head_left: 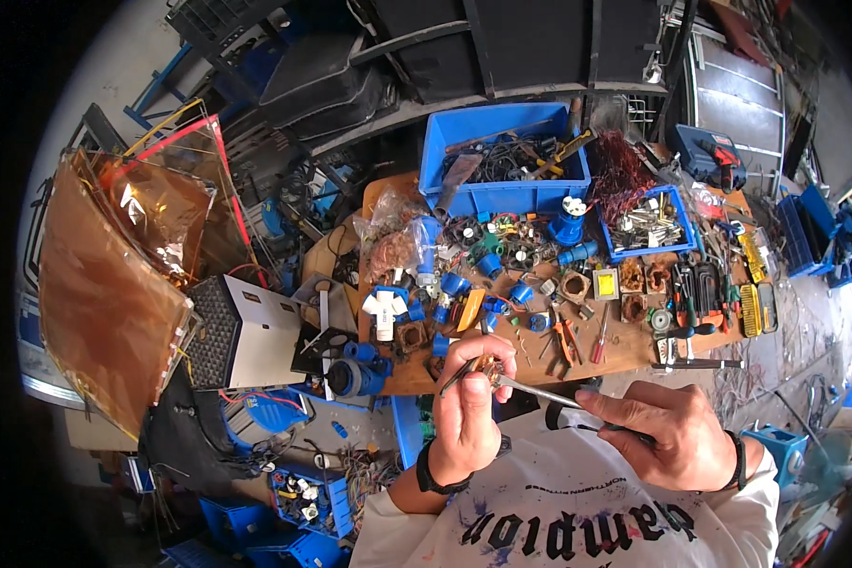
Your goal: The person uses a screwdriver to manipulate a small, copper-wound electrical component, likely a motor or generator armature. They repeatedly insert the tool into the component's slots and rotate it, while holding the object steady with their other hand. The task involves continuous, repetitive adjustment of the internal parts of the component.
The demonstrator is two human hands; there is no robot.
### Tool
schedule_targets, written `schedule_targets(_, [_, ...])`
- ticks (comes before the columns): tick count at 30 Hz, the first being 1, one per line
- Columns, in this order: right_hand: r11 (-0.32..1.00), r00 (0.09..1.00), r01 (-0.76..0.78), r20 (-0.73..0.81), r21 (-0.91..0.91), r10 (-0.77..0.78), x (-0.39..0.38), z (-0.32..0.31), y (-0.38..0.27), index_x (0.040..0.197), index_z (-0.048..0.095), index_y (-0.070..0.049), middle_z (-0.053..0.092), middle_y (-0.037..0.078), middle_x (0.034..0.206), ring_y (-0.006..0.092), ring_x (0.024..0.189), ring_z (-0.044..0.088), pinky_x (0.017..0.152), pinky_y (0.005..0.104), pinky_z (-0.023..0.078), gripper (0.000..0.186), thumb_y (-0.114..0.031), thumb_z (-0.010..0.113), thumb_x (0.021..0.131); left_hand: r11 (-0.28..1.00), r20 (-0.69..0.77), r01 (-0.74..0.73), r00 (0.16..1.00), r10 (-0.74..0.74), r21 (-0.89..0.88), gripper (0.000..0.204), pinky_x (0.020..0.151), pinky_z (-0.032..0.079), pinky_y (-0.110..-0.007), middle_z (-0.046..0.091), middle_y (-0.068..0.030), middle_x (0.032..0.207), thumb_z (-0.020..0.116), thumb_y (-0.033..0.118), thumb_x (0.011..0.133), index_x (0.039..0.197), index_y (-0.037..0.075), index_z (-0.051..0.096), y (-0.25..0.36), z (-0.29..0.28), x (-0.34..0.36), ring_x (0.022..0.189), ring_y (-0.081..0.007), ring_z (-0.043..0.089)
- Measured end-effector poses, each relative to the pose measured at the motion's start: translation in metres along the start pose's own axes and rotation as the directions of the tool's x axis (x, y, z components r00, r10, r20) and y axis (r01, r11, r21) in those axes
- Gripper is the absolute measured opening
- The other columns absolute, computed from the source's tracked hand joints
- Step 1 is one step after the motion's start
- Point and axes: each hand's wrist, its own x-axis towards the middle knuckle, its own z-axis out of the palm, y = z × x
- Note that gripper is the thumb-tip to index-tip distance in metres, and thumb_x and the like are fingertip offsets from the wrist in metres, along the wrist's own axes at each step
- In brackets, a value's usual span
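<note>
My left hand [473, 407] pinches a small brass-coloured part [485, 367] with dark bits sticking out of it, held up in front of the table's near edge. My right hand [658, 434] grips a screwdriver with a long steel shaft [538, 390]; the shaft points left and meets the part at my left fingers. Most of the handle is hidden in my fingers. Just beyond my hands, the wooden table [587, 376] carries loose blue connectors [490, 266], orange-handled pliers [565, 337], a red screwdriver [600, 339] and several small parts.
A large blue bin [502, 197] and a smaller blue tray [613, 246] of metal parts stand at the back, beside a drill case [691, 142]. Copper-coloured sheets [104, 293] and a boxy unit [244, 336] stand left. More blue bins [237, 525] lie low at left.
</note>
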Motion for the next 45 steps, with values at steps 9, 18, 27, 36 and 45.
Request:
schedule_targets(9, [0.901,0.999,0.042,0.003,0.432,-0.048,0.007,0.023,0.025,0.123,0.059,-0.006,0.066,0.016,0.107,0.0314,0.089,0.067,0.073,0.0357,0.053,0.04,-0.007,0.066,0.084,0.998,0.009,0.012,1.0,-0.012,-0.061,0.053,0.055,0.039,-0.023,0.048,-0.0105,0.088,0.033,0.052,0.097,0.104,0.001,0.045,0.001,-0.001,0.004,0.065,-0.0118,0.046])
schedule_targets(18, [0.923,0.987,0.153,-0.1,0.353,-0.126,0.015,0.037,0.042,0.124,0.059,-0.01,0.065,0.01,0.084,0.02,0.064,0.06,0.062,0.0283,0.051,0.045,-0.005,0.069,0.081,0.988,-0.016,0.001,1.0,-0.003,-0.152,0.05,0.058,0.04,-0.023,0.048,-0.0104,0.091,0.035,0.048,0.098,0.108,0.0,0.044,-0.002,0.003,0.007,0.066,-0.0104,0.044])
schedule_targets(27, [0.91,0.997,0.077,-0.042,0.407,-0.065,0.013,0.029,0.033,0.126,0.059,-0.01,0.065,0.008,0.081,0.018,0.064,0.061,0.06,0.0282,0.05,0.044,-0.006,0.068,0.083,0.994,-0.078,-0.044,0.996,0.037,-0.101,0.05,0.054,0.041,-0.024,0.046,-0.0102,0.09,0.037,0.052,0.096,0.105,0.003,0.042,-0.002,0.009,0.009,0.064,-0.0114,0.043])
schedule_targets(36, [0.102,0.869,-0.494,0.489,0.864,0.068,0.015,0.025,0.044,0.131,0.054,-0.012,0.054,0.0,0.069,0.0044,0.05,0.043,0.042,0.0199,0.034,0.041,-0.008,0.061,0.091,0.995,-0.095,-0.051,0.995,0.043,-0.084,0.054,0.052,0.042,-0.024,0.046,-0.011,0.091,0.036,0.054,0.095,0.106,0.002,0.041,-0.005,0.011,0.011,0.065,-0.0126,0.045])
schedule_targets(45, [0.994,0.992,0.103,-0.071,0.026,-0.101,0.019,0.013,0.028,0.124,0.06,-0.011,0.061,0.01,0.073,0.02,0.056,0.059,0.052,0.029,0.048,0.046,-0.003,0.069,0.079,0.993,-0.119,-0.052,0.992,0.04,-0.101,0.054,0.052,0.043,-0.026,0.046,-0.0113,0.09,0.036,0.055,0.095,0.107,0.002,0.041,-0.004,0.014,0.014,0.064,-0.0134,0.045])
